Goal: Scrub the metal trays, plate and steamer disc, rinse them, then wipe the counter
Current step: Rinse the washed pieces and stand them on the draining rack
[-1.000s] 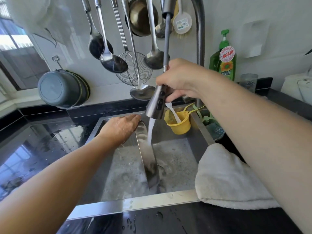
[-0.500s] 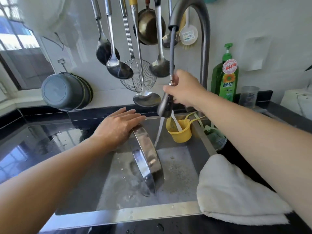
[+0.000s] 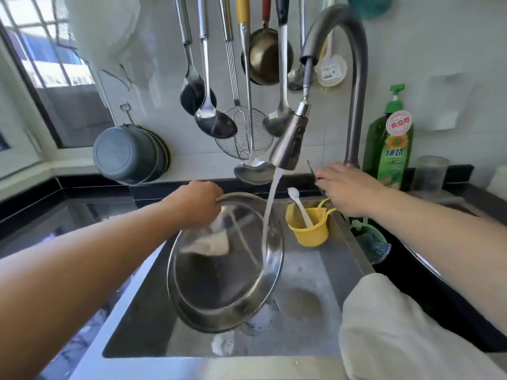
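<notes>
- Head view: the left hand, centre frame, grips the top rim of a round metal tray; its fingers curl over the far edge, so the tray hangs below and in front of them, tilted on edge inside the sink.
- The tray's hollow face turns toward the camera, its lower rim resting near the sink floor.
- Water from the spray head, hanging free at upper centre, strikes the tray's right inner side.
- The right hand, right of centre, reaches for the faucet lever; fingers extended, loosely together, fingertips touching it.
- A white cloth lies lower right; a yellow cup hangs just below the right hand.
</notes>
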